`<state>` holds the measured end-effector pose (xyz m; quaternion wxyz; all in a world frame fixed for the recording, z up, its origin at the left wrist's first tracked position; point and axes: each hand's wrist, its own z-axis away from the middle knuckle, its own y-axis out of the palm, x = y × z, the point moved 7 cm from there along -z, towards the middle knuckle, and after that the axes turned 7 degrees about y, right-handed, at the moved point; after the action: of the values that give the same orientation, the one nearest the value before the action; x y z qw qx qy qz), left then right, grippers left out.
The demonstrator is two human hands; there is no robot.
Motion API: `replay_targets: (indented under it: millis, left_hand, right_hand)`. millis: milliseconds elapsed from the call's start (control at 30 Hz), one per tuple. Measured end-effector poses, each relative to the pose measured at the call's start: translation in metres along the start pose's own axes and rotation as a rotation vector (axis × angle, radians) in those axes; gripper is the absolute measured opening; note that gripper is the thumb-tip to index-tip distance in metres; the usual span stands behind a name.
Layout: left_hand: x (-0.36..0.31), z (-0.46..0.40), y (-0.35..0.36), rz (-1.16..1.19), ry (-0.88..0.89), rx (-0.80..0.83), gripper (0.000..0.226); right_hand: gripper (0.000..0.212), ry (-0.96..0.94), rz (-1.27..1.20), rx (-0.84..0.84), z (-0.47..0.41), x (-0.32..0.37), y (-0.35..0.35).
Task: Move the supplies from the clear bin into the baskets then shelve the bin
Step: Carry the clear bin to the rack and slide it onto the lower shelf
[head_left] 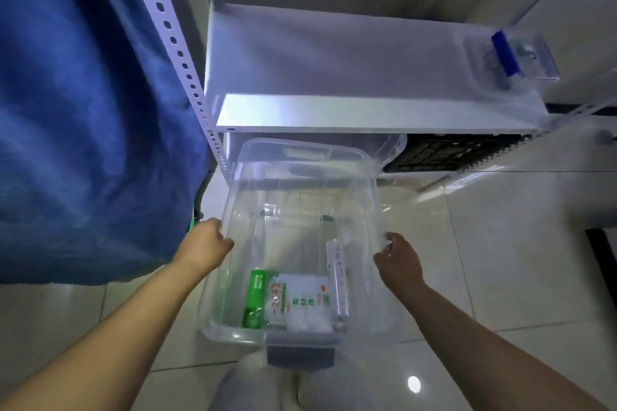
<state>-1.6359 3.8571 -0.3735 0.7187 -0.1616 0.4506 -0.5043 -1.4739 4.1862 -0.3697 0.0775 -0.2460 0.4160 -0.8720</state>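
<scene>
A clear plastic bin [374, 207] is held in front of a white shelf unit, above the tiled floor. My left hand [205, 245] grips its left rim and my right hand [399, 260] grips its right rim. Inside, at the near end, lie a green and white packet [283, 302] and a white tube [337, 284]. A dark basket [447, 155] sits on the bottom level of the shelf unit, right of the bin's far end.
The white shelf [334, 113] spans the view above the bin, with a small clear box holding a blue item [507, 58] at its right end. A perforated white upright [187, 77] and blue cloth [83, 110] stand at left. Glossy tiles [500, 243] lie to the right.
</scene>
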Motion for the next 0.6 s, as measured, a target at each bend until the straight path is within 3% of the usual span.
replay_targets:
  millis: [133,300,600]
  left_hand:
    - [-0.003,-0.059,0.009,0.056,-0.019,-0.043,0.013]
    - [0.001,-0.124,0.030,0.134,-0.053,-0.138,0.029]
    - [-0.013,-0.204,0.045,0.348,0.033,-0.483,0.040]
  right_hand:
    - [0.048,-0.026,-0.041,-0.035,-0.059,0.023,0.020]
    - [0.047,-0.063,-0.119,-0.062,-0.135,0.048,0.048]
    - [0.044,-0.176,-0.284,-0.125,-0.246,0.081,0.081]
